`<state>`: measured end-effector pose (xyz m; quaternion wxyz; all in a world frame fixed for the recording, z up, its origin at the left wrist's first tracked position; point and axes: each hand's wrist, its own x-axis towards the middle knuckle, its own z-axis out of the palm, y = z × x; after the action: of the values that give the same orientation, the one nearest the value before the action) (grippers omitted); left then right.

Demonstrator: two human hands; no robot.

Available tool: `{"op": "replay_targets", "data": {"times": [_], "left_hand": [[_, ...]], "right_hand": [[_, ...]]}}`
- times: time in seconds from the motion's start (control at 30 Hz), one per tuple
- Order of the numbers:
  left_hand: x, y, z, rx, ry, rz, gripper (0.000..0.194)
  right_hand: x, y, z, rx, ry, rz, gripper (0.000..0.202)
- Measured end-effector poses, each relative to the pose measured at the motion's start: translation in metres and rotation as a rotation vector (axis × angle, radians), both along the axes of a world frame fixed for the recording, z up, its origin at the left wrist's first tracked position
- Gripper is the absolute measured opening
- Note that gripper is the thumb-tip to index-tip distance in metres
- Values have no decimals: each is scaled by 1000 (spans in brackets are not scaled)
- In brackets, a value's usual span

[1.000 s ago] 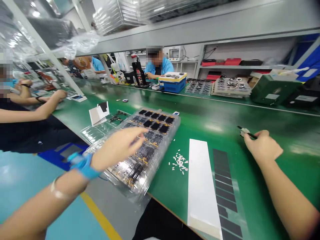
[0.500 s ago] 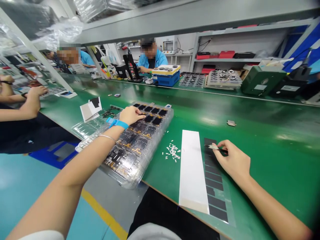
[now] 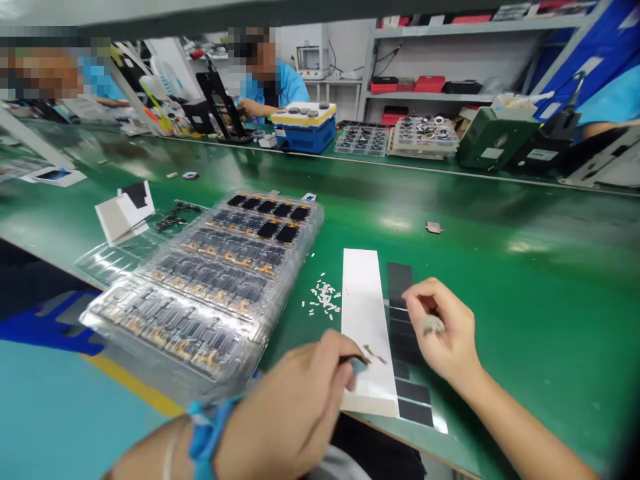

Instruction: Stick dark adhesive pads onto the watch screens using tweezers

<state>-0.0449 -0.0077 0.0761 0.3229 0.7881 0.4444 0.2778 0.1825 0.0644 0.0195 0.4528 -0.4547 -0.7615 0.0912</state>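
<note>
My left hand (image 3: 300,393), with a blue strap at the wrist, pinches a small dark part with an orange-brown flexible tail (image 3: 357,360) over the lower end of a white strip (image 3: 364,293). At the upper end of a sheet of black rectangles (image 3: 400,283), my right hand (image 3: 445,327) has its fingers curled round a slim tool (image 3: 433,325), whose pale section shows. Small white pieces (image 3: 325,297) lie scattered left of the strip. Stacked clear trays (image 3: 215,267) hold rows of flat electronic parts, several with black squares on top.
A folded white and grey card (image 3: 117,217) lies behind the trays at the left. A small metal piece (image 3: 434,227) rests right of centre. Across the bench stand a blue box (image 3: 305,133), a green box (image 3: 495,137) and more trays (image 3: 425,137). Two people in blue sit beyond.
My left hand has come from the tray to the white strip with a part in its fingers. My right hand has turned, and the tool in it now points differently. The camera view has shifted.
</note>
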Motion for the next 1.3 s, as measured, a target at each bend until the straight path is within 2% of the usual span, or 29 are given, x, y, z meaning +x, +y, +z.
{"op": "replay_targets", "data": {"times": [0.03,0.1,0.17,0.27,0.47,0.8,1.13,1.23,1.3], "left_hand": [[11,-2,-12,-53,-82,-12,14],[28,5,-37,-154,-219,87,15],[37,19,-58,-244,-341,142,11],[38,30,-74,-335,-476,119,11],[30,22,-71,-344,-465,144,9],[31,23,-71,-293,-431,202,9],[30,24,-71,-225,-336,246,7],[30,24,-69,-229,-346,238,8],[31,24,-68,-241,-341,139,8]], "right_hand": [[-5,-9,5,-12,19,54,13],[-12,-22,12,-2,53,163,4],[-16,-29,14,25,12,221,8],[-17,-30,8,29,-132,192,10],[-18,-28,-3,81,-228,160,14],[-22,-31,-2,59,-250,150,14],[-24,-27,-2,-116,-128,225,12],[-21,-14,6,-298,-54,220,10],[-22,0,12,-471,8,242,10]]}}
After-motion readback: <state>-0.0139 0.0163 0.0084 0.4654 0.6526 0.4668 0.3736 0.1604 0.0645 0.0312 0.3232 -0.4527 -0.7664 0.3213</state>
